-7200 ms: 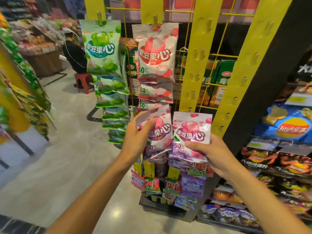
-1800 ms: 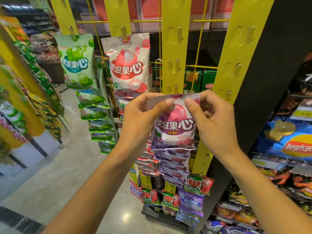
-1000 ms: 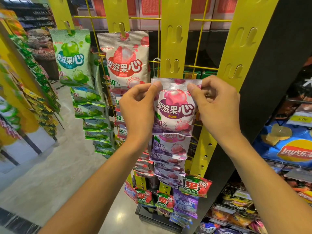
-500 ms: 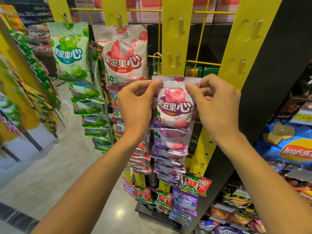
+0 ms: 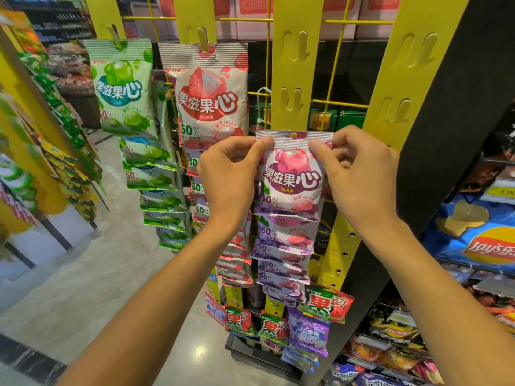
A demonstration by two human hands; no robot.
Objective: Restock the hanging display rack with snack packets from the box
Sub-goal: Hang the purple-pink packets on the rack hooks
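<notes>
left hand (image 5: 228, 176) pinches top-left corner of purple packet (image 5: 291, 176) | right hand (image 5: 359, 174) pinches its top-right corner | packet held upright against third yellow strip (image 5: 289, 79), above hung purple packets (image 5: 284, 246) | red packet (image 5: 211, 101) and green packet (image 5: 122, 90) hang to the left

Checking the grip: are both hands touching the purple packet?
Touching. The head view shows left hand and right hand pinching the purple packet's top corners.

My purple-and-white foil snack packet (image 5: 291, 179): "果滋果心", "50%". Blue chip bag (image 5: 479, 240), right edge: "Lay's". Yellow shelf price tag (image 5: 501, 190): "5.00".
</notes>
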